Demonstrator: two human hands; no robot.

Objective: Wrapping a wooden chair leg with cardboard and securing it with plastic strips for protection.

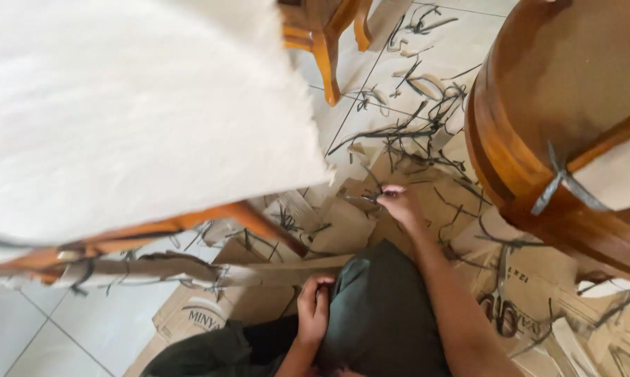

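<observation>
1. Head view, looking down at the floor, with cardboard sheets (343, 230) and thin dark strips (413, 132) scattered everywhere.
2. Right hand (401, 204), middle of the frame, fingers pressed together, pinching a dark strip (362, 200) on the cardboard.
3. Left hand (313, 307), bottom middle, fingers curled in, gripping the edge of a long cardboard strip (189, 272) that runs left.
4. Dark green trouser knee (378, 307) between both hands.
5. Scissors (502, 307) lying on cardboard, lower right.
6. Wooden chair legs (325, 63) at the top, round wooden piece (538, 139) at the right.
</observation>
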